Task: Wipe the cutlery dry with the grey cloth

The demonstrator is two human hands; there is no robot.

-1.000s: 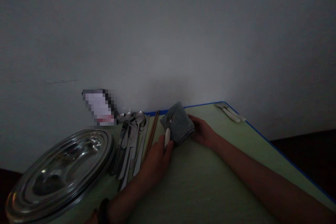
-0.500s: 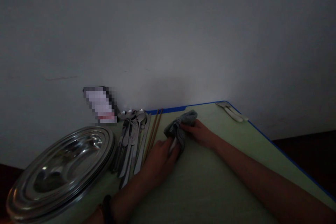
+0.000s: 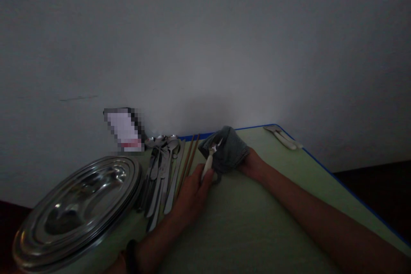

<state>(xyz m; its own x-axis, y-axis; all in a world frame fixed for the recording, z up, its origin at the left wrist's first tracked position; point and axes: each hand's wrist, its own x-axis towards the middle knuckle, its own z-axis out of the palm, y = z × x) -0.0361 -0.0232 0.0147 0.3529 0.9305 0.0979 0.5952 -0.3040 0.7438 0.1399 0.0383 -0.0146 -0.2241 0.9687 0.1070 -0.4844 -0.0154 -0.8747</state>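
My left hand (image 3: pixel 192 190) is closed around the pale handle of a fork (image 3: pixel 209 162), whose metal tines point up and away. A grey-green cloth (image 3: pixel 233 150) lies over my right hand (image 3: pixel 254 164), which is closed on it from the right side; most of its fingers are hidden underneath. The fork's metal head rests against or just in front of the cloth; contact is hard to make out. To the left of my left hand lie a pair of wooden chopsticks (image 3: pixel 188 158) and several metal spoons and knives (image 3: pixel 160 171).
A stack of divided metal plates (image 3: pixel 128 218) stands on the left of the pale green table (image 3: pixel 250 227). Behind it a blurred phone (image 3: pixel 123 128) leans by the wall (image 3: pixel 205 51). Pale-handled cutlery (image 3: pixel 284 138) lies at the far right corner, beside the table's blue edge.
The cloth was bunched around the fork; now it is spread over my right hand and the fork's metal head shows. My left hand still holds the handle.
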